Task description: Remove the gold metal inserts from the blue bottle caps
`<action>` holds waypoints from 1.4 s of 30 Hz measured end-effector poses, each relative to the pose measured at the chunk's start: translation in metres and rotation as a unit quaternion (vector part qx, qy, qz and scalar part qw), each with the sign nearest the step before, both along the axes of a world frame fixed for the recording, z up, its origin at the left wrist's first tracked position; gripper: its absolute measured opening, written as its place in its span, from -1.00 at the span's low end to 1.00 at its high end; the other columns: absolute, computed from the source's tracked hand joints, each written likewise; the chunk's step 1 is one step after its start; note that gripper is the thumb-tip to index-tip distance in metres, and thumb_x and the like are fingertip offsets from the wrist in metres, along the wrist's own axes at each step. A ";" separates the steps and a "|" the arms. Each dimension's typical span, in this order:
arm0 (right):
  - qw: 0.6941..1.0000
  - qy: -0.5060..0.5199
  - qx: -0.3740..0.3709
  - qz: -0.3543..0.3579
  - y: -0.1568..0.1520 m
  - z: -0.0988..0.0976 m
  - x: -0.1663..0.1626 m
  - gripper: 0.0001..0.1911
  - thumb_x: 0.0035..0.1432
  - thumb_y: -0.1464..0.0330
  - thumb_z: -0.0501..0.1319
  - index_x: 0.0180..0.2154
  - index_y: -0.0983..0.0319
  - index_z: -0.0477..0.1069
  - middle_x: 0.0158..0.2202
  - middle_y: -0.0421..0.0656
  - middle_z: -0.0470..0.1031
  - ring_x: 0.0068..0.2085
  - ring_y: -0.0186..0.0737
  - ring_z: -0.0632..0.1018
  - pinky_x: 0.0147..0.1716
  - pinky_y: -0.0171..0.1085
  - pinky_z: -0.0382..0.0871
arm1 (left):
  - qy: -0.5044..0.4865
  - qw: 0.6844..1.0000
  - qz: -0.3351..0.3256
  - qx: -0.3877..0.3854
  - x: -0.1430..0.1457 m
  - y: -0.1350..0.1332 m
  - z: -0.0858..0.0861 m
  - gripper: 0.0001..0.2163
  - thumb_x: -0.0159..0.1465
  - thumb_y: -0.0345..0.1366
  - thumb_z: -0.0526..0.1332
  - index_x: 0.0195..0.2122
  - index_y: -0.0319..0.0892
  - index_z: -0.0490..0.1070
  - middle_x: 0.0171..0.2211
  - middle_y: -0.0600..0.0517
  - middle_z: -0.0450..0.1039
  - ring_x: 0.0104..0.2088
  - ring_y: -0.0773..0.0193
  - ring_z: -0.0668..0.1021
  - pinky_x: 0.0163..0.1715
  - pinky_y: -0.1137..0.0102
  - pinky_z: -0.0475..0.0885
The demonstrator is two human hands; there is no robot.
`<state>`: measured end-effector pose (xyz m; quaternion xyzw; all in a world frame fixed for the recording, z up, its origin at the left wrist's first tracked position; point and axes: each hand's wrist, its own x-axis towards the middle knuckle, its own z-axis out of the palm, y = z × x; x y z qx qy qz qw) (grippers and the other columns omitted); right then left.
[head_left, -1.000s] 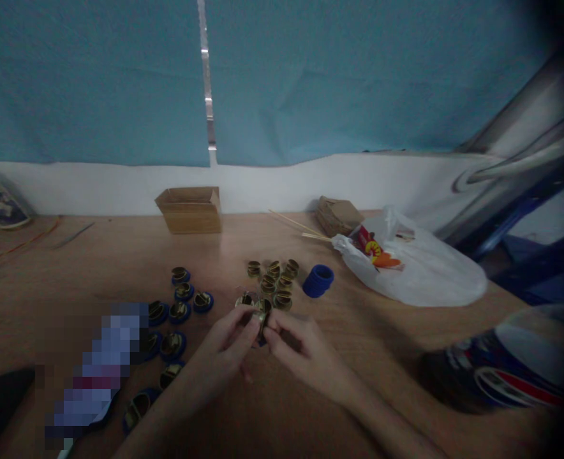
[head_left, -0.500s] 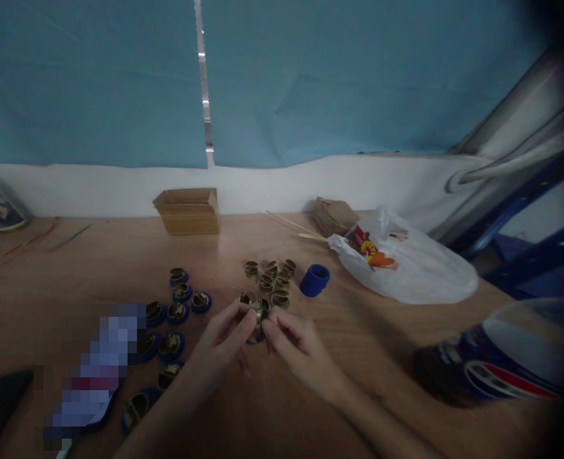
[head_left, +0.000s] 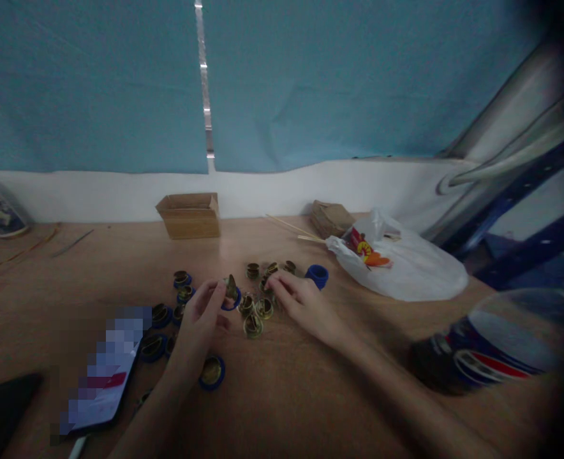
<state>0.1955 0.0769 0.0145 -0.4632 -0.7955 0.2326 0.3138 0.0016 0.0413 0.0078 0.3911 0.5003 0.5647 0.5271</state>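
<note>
My left hand point(head_left: 205, 313) pinches a round brass-coloured fitting with a blue ring point(head_left: 231, 293) around it, lifted and tilted above the table. To its right, my right hand point(head_left: 302, 299) reaches into a cluster of small round brass-coloured fittings point(head_left: 253, 325); its fingertips are closed on one brass fitting point(head_left: 265, 285), partly hidden by them. Just beyond that hand stands a stack of blue rings point(head_left: 316, 275). One blue-ringed fitting point(head_left: 212, 372) lies near my left forearm. Several more blue-ringed fittings point(head_left: 152, 347) lie to the left, some covered by my arm.
A phone point(head_left: 103, 382) with a cable lies at left, beside a dark flat object point(head_left: 4, 408). An open cardboard box point(head_left: 191, 223) and a brown packet point(head_left: 330, 218) stand at the back. A white plastic bag point(head_left: 420, 271) and a Pepsi-labelled cup point(head_left: 483, 350) are at right.
My hands, together over a brass fitting before, have parted. The left has moved left and up with the blue-ringed fitting. My right has moved forward into the brass cluster.
</note>
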 end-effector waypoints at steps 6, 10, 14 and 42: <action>0.995 -0.087 0.032 0.046 0.038 -0.014 -0.018 -0.76 0.24 0.44 0.11 -0.47 0.23 0.42 -0.40 -0.14 0.49 -0.34 -0.23 0.47 -0.28 -0.27 0.22 | -0.024 0.999 -0.042 -0.017 0.000 0.001 -0.004 -0.63 0.13 0.04 0.25 -0.33 -0.23 0.42 -0.39 0.00 0.41 -0.43 0.27 0.49 -0.63 0.50 0.40; 0.994 -0.098 0.033 0.040 0.046 -0.020 -0.024 -0.80 0.16 0.48 0.18 -0.51 0.25 0.42 -0.45 -0.12 0.49 -0.38 -0.23 0.46 -0.27 -0.25 0.21 | -0.042 0.997 -0.071 -0.010 0.002 -0.001 -0.002 -0.67 0.17 0.00 0.23 -0.32 -0.21 0.41 -0.40 0.00 0.47 -0.43 0.25 0.54 -0.62 0.49 0.40; 0.997 -0.065 0.039 0.011 0.033 -0.007 -0.022 -0.78 0.27 0.42 0.08 -0.38 0.26 0.45 -0.40 -0.10 0.51 -0.37 -0.21 0.47 -0.31 -0.25 0.24 | -0.071 0.997 -0.041 -0.008 0.003 -0.002 -0.003 -0.68 0.14 -0.01 0.28 -0.31 -0.19 0.41 -0.41 0.02 0.52 -0.46 0.26 0.57 -0.57 0.46 0.47; 0.950 -0.240 0.129 -0.155 0.029 0.020 0.098 -0.73 0.13 0.22 0.22 -0.19 0.25 0.44 -0.26 -0.02 0.54 -0.25 -0.03 0.56 -0.29 -0.16 0.41 | 0.156 0.966 -0.134 0.154 0.020 -0.020 -0.011 -0.85 0.19 -0.28 0.28 -0.23 -0.17 0.42 -0.21 -0.04 0.54 -0.17 0.14 0.58 -0.15 0.22 0.51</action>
